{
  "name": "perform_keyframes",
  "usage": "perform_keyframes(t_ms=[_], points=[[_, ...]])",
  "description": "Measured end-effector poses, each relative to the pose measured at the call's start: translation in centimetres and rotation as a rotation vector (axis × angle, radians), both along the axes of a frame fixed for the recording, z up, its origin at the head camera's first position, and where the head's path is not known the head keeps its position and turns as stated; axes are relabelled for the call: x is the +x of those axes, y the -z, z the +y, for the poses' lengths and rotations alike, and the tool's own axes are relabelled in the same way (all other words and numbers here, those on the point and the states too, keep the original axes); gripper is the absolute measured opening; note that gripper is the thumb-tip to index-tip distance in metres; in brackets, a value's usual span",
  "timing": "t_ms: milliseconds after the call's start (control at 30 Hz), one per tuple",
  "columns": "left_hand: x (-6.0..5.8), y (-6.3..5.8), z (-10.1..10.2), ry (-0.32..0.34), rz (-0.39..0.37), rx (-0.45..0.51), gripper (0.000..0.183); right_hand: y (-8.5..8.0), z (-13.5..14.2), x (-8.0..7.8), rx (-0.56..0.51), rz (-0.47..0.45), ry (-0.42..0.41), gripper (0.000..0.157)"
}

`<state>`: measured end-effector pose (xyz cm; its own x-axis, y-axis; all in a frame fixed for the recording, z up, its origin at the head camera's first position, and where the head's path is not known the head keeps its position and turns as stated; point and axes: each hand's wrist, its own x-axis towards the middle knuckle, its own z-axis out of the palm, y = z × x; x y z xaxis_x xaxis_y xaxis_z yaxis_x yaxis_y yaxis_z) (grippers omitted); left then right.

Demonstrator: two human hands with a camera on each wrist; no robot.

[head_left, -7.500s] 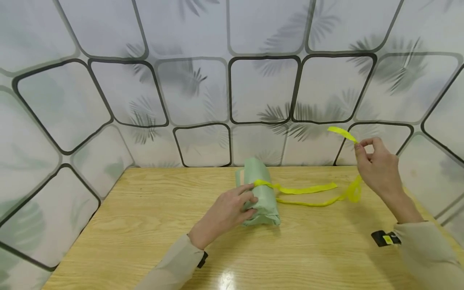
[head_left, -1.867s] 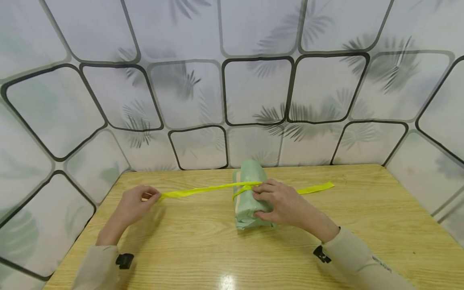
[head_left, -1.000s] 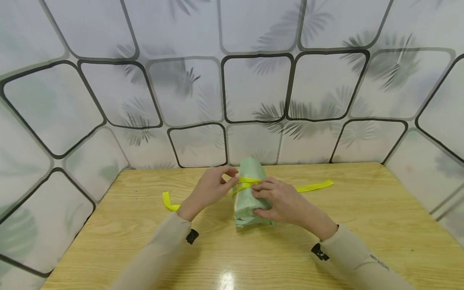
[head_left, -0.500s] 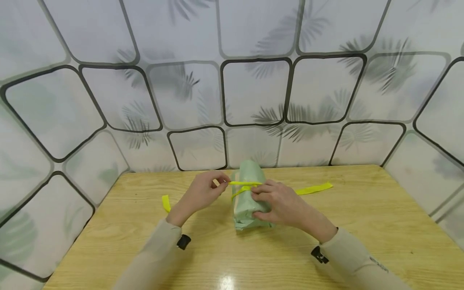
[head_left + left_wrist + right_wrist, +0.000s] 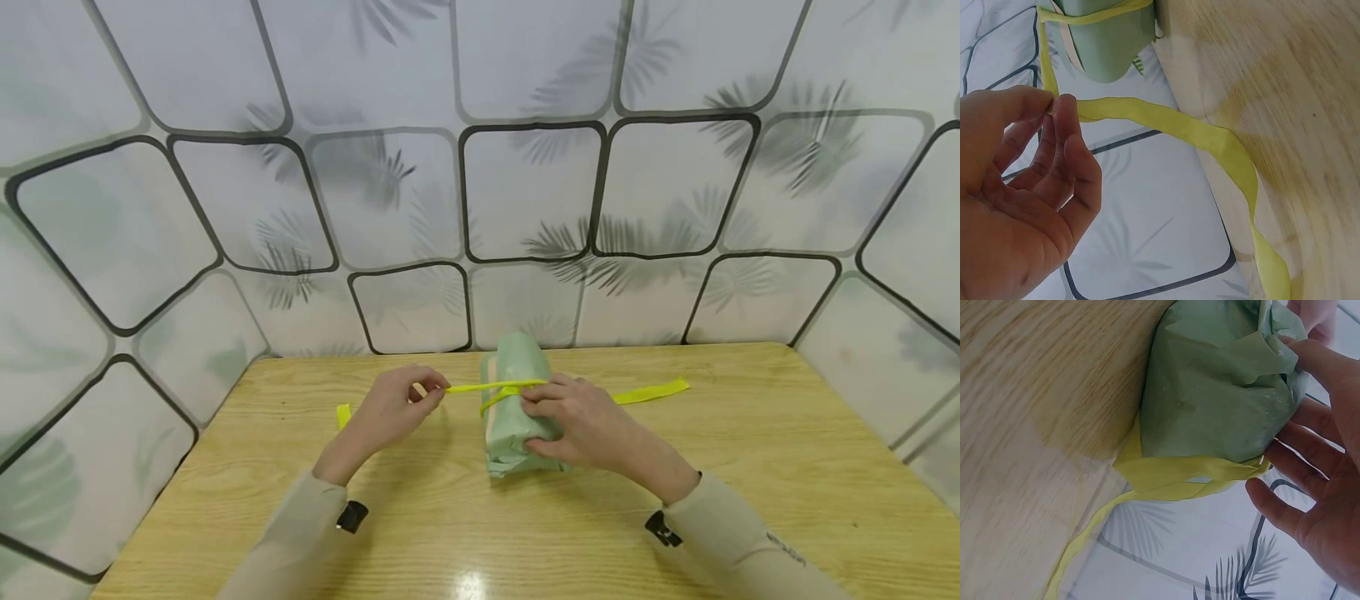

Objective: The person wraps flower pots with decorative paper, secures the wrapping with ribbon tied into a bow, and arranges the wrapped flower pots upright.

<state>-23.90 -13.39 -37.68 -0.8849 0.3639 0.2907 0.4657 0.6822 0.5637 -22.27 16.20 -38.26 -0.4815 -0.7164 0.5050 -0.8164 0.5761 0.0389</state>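
Note:
A soft package wrapped in pale green paper lies on the wooden table, with a yellow ribbon passing around its middle. Left of the package, my left hand pinches the ribbon between thumb and fingertip, drawing that stretch straight. Beyond the pinch the ribbon's loose tail hangs in a curve, seen in the left wrist view. My right hand holds the package from its right side, fingers over the top at the ribbon and thumb toward the near end. In the right wrist view the ribbon wraps the green paper below the fingers.
Another ribbon end lies on the table to the right of the package. The wooden table meets a patterned fabric wall just behind the package, with side walls left and right.
Earlier the left hand held the package while the right lifted the ribbon; these roles have swapped. The left hand came in to the package, re-pinched the ribbon there and drew it leftward.

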Motion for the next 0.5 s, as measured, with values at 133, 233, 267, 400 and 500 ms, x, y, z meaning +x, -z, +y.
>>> perform_keyframes(t_ms=[133,233,267,400,500], points=[[0.0,0.0,-0.4,-0.018,-0.004,-0.01,0.012,0.0,0.0,0.0,-0.003,-0.006,-0.004,0.046],[0.0,0.1,-0.8,-0.028,0.013,-0.018,0.012,0.1,-0.1,-0.1,-0.002,-0.011,-0.007,0.046],[0.0,0.1,-1.0,-0.031,0.018,-0.02,0.012,0.1,-0.1,-0.1,-0.002,-0.014,-0.007,0.046],[0.1,0.4,-1.8,-0.052,0.008,-0.015,0.011,0.1,0.0,0.0,-0.001,-0.027,0.001,0.046],[0.2,0.5,-2.5,-0.071,-0.009,-0.002,0.012,0.0,0.0,0.0,-0.001,-0.03,0.004,0.047]])
